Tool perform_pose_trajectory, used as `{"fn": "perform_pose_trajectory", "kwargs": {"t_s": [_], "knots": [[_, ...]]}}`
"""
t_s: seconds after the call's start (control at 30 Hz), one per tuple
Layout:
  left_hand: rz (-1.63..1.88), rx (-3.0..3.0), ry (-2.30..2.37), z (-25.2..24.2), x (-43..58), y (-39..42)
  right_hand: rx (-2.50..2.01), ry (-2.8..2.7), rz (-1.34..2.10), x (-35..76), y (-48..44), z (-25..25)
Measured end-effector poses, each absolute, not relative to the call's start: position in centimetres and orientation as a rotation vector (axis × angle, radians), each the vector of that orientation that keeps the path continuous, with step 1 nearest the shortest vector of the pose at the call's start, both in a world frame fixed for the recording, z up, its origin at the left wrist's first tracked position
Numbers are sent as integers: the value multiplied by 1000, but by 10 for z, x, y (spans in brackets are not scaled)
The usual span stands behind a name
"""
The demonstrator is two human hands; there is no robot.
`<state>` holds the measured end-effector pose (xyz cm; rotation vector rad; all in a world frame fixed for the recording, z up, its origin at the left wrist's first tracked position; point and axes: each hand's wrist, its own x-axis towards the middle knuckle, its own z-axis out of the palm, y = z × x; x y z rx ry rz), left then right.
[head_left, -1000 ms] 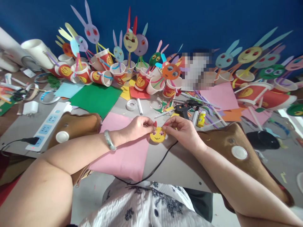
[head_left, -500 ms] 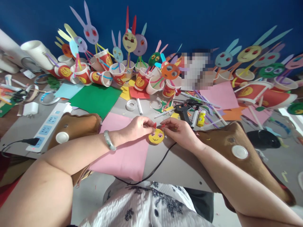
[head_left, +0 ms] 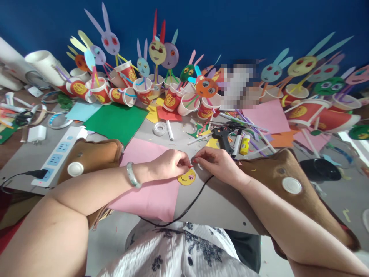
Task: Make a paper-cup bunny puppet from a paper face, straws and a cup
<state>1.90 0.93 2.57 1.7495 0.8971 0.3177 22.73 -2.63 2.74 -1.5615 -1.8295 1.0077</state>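
A small yellow paper face (head_left: pixel 186 177) with drawn eyes lies at the edge of a pink paper sheet (head_left: pixel 150 192). My left hand (head_left: pixel 168 164), with a pale bangle on the wrist, is curled just above the face, fingertips pinched on a small red paper piece (head_left: pixel 190 165). My right hand (head_left: pixel 217 163) meets it from the right, its fingertips also pinched at that red piece. A black cord (head_left: pixel 190 204) runs under my right hand toward my lap.
A black glue gun (head_left: pixel 223 135), a yellow glue stick (head_left: pixel 245 145), a tape roll (head_left: pixel 160 128) and paper scraps lie behind my hands. Red paper cups with paper rabbit heads (head_left: pixel 157 52) line the back. A green sheet (head_left: pixel 117 120) and a power strip (head_left: pixel 59 152) sit left.
The yellow face has dropped from between my fingers onto the table edge of the pink sheet. My hands moved closer together, with fingertips now meeting above it.
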Motion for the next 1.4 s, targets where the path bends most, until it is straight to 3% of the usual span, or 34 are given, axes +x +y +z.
{"fn": "perform_pose_trajectory", "kwargs": {"t_s": [0.43, 0.77, 1.4], "knots": [[350, 2199, 820, 17, 19, 7, -1634, -2181, 571, 233, -23, 17], [549, 2281, 707, 2, 20, 7, -1638, -2199, 485, 233, -24, 19], [506, 2398, 635, 3, 18, 8, -1611, -2188, 502, 235, -24, 18]]}}
